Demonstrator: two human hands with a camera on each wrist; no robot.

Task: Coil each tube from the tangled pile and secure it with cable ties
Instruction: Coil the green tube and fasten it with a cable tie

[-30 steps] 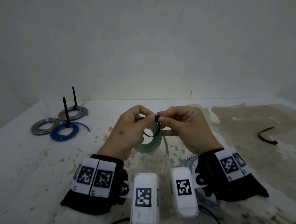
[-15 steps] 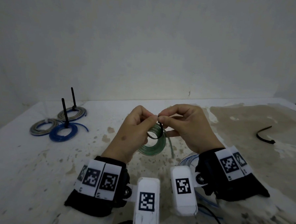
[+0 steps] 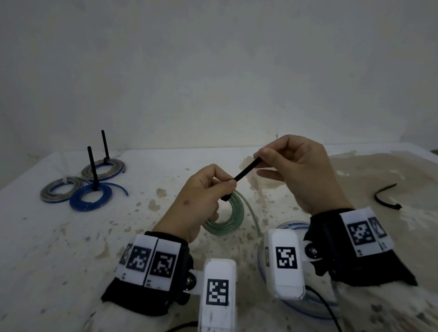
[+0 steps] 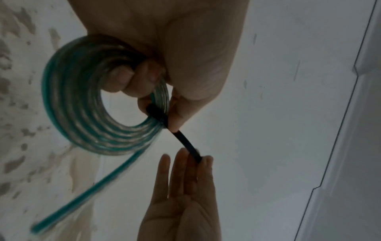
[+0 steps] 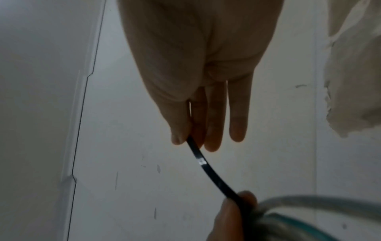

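Note:
A coil of clear green tube (image 3: 229,217) (image 4: 86,114) hangs in my left hand (image 3: 206,193), whose fingers curl round its strands and pinch the head of a black cable tie (image 3: 241,178) (image 4: 181,140) looped on the coil. My right hand (image 3: 284,161) (image 5: 189,138) is up and to the right of it, pinching the tie's tail (image 5: 208,169) between thumb and fingers, its other fingers straight. The tail runs taut between the hands. One loose end of the tube (image 4: 86,190) trails down to the table.
Three tied coils (image 3: 92,192) lie at the far left of the white table (image 3: 43,245), two with black tie tails standing up. A spare black cable tie (image 3: 386,197) lies at the right. A coil of clear blue tube (image 3: 285,227) sits under my right wrist.
My right hand has drawn the tie's tail up and to the right, away from the left hand. The tie's loop has closed round the coil.

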